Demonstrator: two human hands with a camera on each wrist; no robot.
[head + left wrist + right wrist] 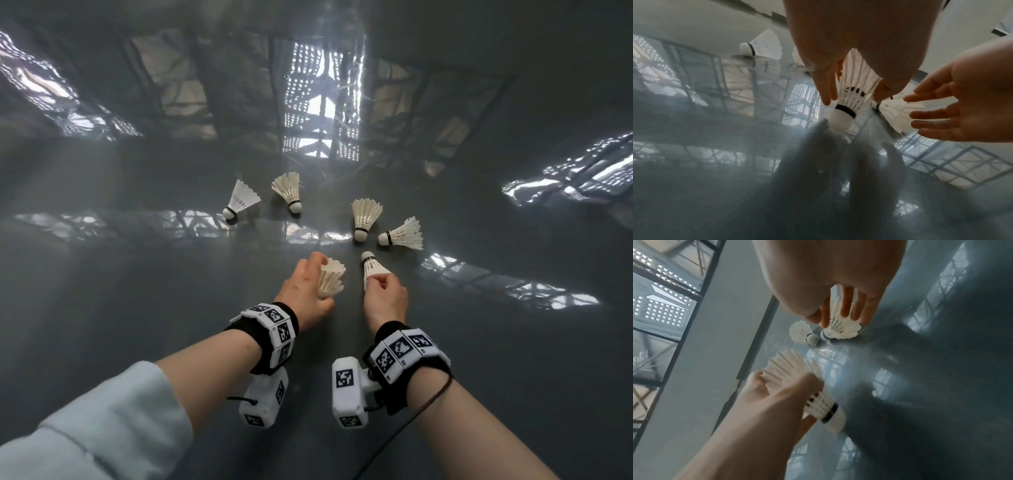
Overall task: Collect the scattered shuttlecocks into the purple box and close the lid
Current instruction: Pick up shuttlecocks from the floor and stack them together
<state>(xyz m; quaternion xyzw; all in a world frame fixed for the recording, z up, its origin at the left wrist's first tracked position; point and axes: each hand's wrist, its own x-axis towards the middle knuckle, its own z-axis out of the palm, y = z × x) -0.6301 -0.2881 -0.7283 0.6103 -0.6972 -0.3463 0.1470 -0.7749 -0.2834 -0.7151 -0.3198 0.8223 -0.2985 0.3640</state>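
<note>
Several white feather shuttlecocks lie on a glossy grey table (137,274). My left hand (310,281) grips one shuttlecock (332,279) round its feather skirt; in the left wrist view its cork (840,120) points down, just above the table. My right hand (378,282) pinches the feather end of a second shuttlecock (371,267), whose cork points away from me. In the right wrist view thumb and fingers lie on both sides of that skirt (840,327). Beyond the hands lie other shuttlecocks (239,202) (289,190) (364,217) (402,234). No purple box is in view.
The table top mirrors ceiling beams and perforated panels (322,102). White tracker blocks (349,394) and marker bands sit on both wrists. A pale sleeve (85,428) covers my left forearm. A thin cord (411,421) trails from the right wrist.
</note>
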